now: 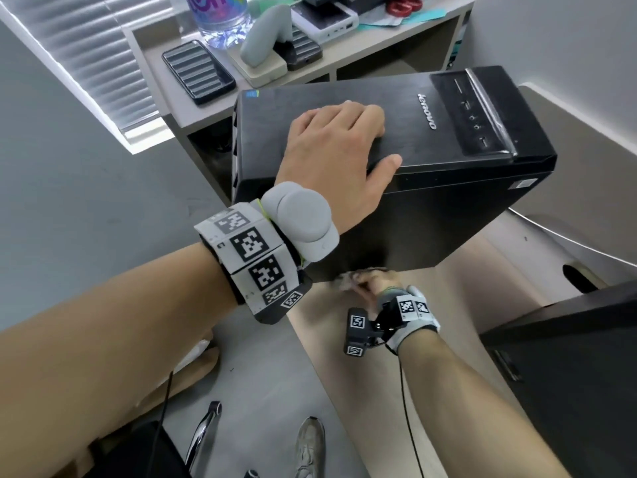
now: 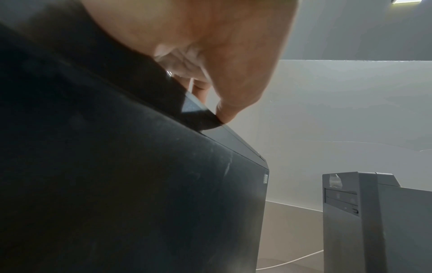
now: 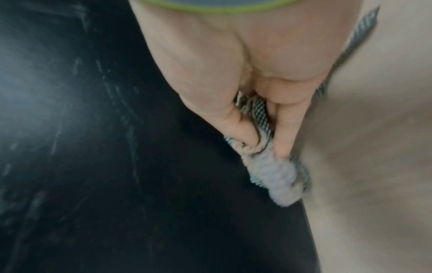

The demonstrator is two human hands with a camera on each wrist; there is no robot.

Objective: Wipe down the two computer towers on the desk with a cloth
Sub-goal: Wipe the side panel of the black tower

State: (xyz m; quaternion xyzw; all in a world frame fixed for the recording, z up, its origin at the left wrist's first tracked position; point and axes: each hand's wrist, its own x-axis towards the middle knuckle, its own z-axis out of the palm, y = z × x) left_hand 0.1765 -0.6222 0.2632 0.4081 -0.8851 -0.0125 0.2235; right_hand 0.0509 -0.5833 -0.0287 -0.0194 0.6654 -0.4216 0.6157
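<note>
A black Lenovo tower (image 1: 448,201) stands on the beige desk (image 1: 475,291). My left hand (image 1: 344,139) rests flat on the tower's top, thumb at the near top edge; the left wrist view shows this hand (image 2: 222,92) against that edge. Low at the tower's side panel (image 3: 93,147), my right hand (image 1: 358,279) pinches a striped grey-white cloth (image 3: 278,177) between thumb and fingers (image 3: 285,136) and presses it on the bottom edge, where the panel meets the desk (image 3: 374,166). Smear streaks show on the panel. A second dark tower (image 1: 568,357) (image 2: 374,221) stands to the right.
Behind the tower a shelf unit (image 1: 379,53) carries a phone (image 1: 198,72), a water bottle (image 1: 220,19) and a grey device (image 1: 265,32). A white cable (image 2: 292,262) lies on the desk between the towers. Below me are grey floor, a shoe (image 1: 310,443) and a chair leg (image 1: 203,432).
</note>
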